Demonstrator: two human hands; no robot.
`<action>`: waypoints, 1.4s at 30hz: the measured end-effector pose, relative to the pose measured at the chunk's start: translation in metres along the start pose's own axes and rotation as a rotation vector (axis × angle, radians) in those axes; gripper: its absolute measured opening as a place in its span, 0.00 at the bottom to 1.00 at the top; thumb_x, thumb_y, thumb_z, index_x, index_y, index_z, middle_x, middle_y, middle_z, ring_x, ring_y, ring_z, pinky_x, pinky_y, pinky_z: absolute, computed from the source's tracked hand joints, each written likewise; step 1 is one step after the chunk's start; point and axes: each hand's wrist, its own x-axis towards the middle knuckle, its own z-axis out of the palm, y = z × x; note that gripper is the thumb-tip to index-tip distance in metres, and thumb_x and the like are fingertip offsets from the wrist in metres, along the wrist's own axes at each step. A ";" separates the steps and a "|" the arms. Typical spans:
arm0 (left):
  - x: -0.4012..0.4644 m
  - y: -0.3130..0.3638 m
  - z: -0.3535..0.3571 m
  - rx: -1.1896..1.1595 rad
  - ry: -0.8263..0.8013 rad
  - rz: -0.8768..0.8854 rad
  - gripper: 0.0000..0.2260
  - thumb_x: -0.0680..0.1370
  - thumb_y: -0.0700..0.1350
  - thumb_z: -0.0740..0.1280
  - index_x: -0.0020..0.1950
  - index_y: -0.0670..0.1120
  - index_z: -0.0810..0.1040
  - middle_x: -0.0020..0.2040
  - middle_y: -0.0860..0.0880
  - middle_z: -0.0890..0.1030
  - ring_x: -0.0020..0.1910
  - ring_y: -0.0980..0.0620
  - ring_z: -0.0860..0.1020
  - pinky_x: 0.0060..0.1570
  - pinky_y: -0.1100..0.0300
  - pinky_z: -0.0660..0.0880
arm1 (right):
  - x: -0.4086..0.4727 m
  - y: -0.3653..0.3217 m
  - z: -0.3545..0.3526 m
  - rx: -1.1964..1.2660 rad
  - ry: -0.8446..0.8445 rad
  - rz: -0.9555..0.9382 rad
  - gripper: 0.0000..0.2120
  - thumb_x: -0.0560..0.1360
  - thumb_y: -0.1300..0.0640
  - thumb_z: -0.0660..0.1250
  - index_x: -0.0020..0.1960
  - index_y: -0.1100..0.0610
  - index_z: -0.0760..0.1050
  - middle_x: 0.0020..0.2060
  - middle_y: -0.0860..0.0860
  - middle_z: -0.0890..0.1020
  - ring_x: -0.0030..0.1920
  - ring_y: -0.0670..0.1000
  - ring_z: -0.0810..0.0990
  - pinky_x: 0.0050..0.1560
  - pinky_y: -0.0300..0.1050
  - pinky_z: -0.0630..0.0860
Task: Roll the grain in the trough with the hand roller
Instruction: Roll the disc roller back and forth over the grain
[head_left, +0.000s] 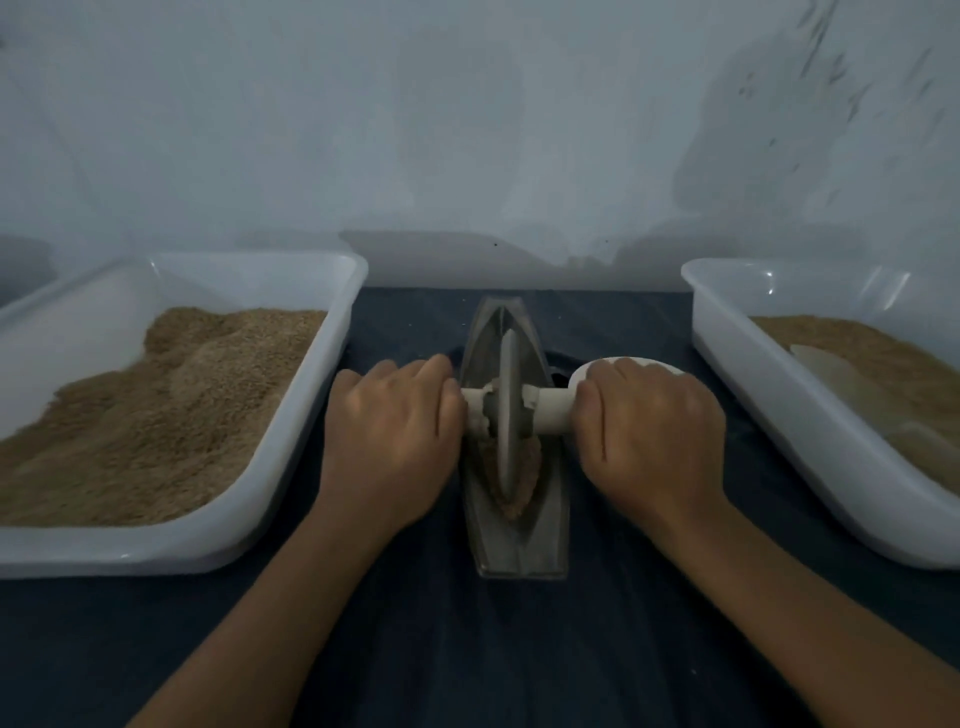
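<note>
A grey boat-shaped trough (540, 540) lies lengthwise on the dark cloth at the centre. A grey disc roller (508, 410) stands upright in its groove, on a pale crosswise axle (550, 413). Brown grain (524, 475) is heaped in the groove around the disc's near half. My left hand (389, 431) grips the axle's left end, and my right hand (649, 431) grips its right end. Both hands are palm down with fingers curled over the handle.
A white tray (291, 457) heaped with brown grain sits to the left. Another white tray (779, 415) with grain and a pale scoop stands at the right. A white scoop (623, 364) lies behind my right hand. A pale wall rises close behind.
</note>
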 end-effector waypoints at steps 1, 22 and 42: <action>-0.005 0.003 -0.004 -0.016 0.013 0.012 0.14 0.85 0.46 0.53 0.39 0.52 0.65 0.31 0.55 0.66 0.31 0.50 0.64 0.38 0.51 0.61 | -0.004 0.000 -0.004 0.023 0.022 -0.008 0.18 0.83 0.52 0.53 0.36 0.54 0.68 0.30 0.47 0.68 0.29 0.49 0.64 0.31 0.49 0.63; 0.066 -0.013 0.046 0.313 -0.273 -0.010 0.11 0.84 0.45 0.55 0.47 0.47 0.75 0.37 0.49 0.67 0.35 0.47 0.67 0.31 0.59 0.55 | 0.075 0.016 0.047 -0.082 -0.259 0.134 0.26 0.81 0.45 0.49 0.27 0.54 0.67 0.24 0.50 0.70 0.25 0.52 0.67 0.29 0.46 0.54; 0.058 -0.015 0.044 0.287 -0.272 0.071 0.08 0.81 0.41 0.58 0.42 0.45 0.72 0.34 0.48 0.67 0.33 0.48 0.67 0.31 0.59 0.57 | 0.072 0.021 0.050 -0.095 -0.314 0.121 0.26 0.79 0.44 0.47 0.30 0.55 0.70 0.26 0.50 0.72 0.27 0.51 0.66 0.30 0.46 0.54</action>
